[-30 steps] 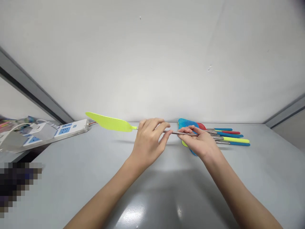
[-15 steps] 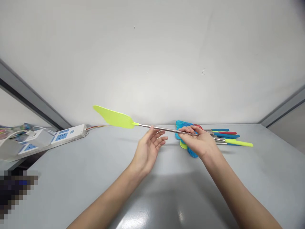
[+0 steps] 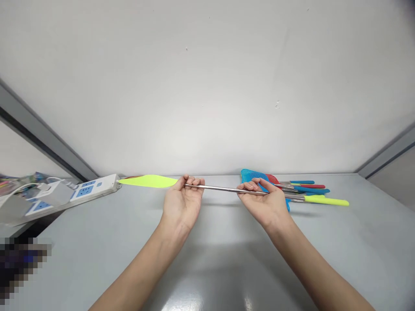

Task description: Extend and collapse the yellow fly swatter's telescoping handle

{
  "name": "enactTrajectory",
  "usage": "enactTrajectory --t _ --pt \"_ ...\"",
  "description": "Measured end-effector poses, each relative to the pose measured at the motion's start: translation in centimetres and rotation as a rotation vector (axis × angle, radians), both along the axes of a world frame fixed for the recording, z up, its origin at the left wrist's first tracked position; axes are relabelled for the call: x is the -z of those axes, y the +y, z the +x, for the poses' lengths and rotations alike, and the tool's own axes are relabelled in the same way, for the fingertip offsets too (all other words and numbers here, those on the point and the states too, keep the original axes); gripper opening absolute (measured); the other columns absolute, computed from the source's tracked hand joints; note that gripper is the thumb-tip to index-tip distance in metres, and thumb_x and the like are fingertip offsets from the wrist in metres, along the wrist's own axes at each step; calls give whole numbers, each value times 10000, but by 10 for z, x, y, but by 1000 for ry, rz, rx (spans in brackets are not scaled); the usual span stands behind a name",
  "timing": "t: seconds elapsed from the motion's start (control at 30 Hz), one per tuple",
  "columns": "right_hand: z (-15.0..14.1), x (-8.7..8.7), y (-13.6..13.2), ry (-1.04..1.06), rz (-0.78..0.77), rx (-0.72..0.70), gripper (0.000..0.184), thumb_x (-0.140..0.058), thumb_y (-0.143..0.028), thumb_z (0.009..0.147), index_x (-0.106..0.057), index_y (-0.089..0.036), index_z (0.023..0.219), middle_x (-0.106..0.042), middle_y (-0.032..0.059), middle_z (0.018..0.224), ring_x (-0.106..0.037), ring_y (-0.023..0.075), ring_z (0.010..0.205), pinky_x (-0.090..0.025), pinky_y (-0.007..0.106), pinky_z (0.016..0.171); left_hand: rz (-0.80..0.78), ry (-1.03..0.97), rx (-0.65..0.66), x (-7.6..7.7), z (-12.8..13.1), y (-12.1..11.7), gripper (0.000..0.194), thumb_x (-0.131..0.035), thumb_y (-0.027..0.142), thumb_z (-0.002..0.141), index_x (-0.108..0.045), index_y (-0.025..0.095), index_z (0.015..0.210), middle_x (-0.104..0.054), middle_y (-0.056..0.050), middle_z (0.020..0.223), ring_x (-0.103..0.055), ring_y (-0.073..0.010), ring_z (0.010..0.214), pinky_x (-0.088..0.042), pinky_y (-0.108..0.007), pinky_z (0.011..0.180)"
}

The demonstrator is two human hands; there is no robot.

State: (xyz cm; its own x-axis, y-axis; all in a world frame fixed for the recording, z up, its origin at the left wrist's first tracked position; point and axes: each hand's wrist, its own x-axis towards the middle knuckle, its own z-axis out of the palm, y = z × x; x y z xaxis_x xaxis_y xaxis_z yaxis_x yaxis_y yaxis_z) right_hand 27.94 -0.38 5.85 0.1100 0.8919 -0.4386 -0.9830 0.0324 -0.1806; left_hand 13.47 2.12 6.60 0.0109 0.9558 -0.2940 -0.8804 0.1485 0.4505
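A yellow-green fly swatter (image 3: 220,188) with a thin metal shaft is held across in front of me, above the table. Its flat head points left and its handle points right. My left hand (image 3: 183,201) is closed on the shaft close to the head, palm up. Farther right, my right hand (image 3: 264,201) is closed on the shaft on the handle side, also palm up. Behind the right hand lie several other fly swatters, with a blue mesh head (image 3: 251,175), a red mesh head (image 3: 272,178) and blue handles (image 3: 313,190) showing. The right hand hides part of them.
A white power strip (image 3: 94,190) with plugs in it lies at the left of the grey table (image 3: 106,246). A white wall (image 3: 207,108) rises behind the table. Grey frame posts stand at both sides.
My left hand has moved left along the shaft and closed on it near the head. The swatter's head has come down and turned nearly edge-on. My right hand still holds the shaft.
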Motion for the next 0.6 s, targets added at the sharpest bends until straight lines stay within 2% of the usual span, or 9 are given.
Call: enactTrajectory --t 0.07,0.17,0.33,0.47,0.6 --pt "0 -1 0 50 -27 -11 78 -305 -142 691 -292 -179 624 -240 -57 496 -304 62 398 -352 221 438 32 -3 -16 3 0 0 236 -277 130 789 -358 158 569 -331 51 474 -347 -47 411 -428 -234 539" --pt "1 -2 -1 81 -29 17 126 -316 -141 685 -261 -177 578 -205 -63 471 -244 57 374 -309 201 404 83 -5 -33 5 0 0 299 -297 241 806 -293 172 515 -249 67 430 -280 -50 377 -382 -204 471" --pt "-3 -3 -5 10 22 66 196 -275 -131 699 -186 -173 530 -150 -63 436 -174 61 351 -241 193 370 170 32 -39 0 2 -5 337 -322 325 796 -266 175 499 -188 76 426 -228 -50 360 -309 -188 412" --pt "-4 -8 -14 -55 113 113 244 -297 -146 707 -139 -173 524 -110 -62 435 -144 66 357 -222 199 368 175 46 -47 -8 8 -18 327 -341 260 787 -241 172 489 -177 70 445 -220 -51 377 -296 -190 412" --pt "-8 -20 -30 -187 180 175 300 -342 -167 719 -109 -177 530 -68 -63 437 -114 69 359 -204 204 357 196 21 -70 -18 7 -42 319 -349 179 764 -208 174 478 -135 65 446 -199 -56 380 -287 -196 398"
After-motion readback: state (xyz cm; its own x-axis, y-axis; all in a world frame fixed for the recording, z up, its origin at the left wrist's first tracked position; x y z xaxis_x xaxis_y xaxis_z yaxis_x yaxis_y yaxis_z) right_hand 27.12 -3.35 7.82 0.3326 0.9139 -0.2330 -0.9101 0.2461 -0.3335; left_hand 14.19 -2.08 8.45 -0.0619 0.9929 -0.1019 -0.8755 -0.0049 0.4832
